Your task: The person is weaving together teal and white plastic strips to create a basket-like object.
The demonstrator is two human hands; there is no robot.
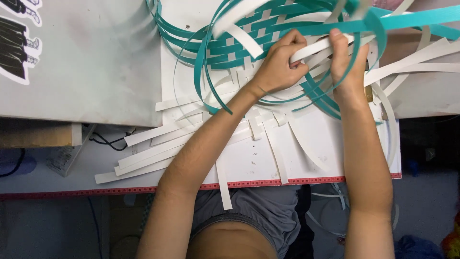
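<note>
The left hand (278, 64) is curled into a loose fist, its fingers closed over a white strip (314, 48) that runs across to the right hand (346, 60). The right hand is also closed, thumb up, gripping the same white strip where it passes between the two hands. The hands sit close together, with only a short length of strip between them.

Directly under and just beyond both hands lies a woven panel (258, 33) of teal and white strips crossing in a checker pattern. From it, long teal strips (201, 62) loop out in wide arcs to the left of the left hand and curve around beneath both wrists; more teal bands (412, 19) stretch away past the right hand. Loose white strips (417, 60) fan out to the right of the right hand, and others (153, 153) splay out below the left forearm toward the person's body, some overhanging the edge of the work surface.

All of this rests on a white board (311, 163) with a red ruled edge nearest the person. Left of the left arm, a grey panel (86, 62) lies on the table, with a black cable (110, 141) near its lower edge. Below the board, the person's grey shorts (254, 211) show between the forearms.
</note>
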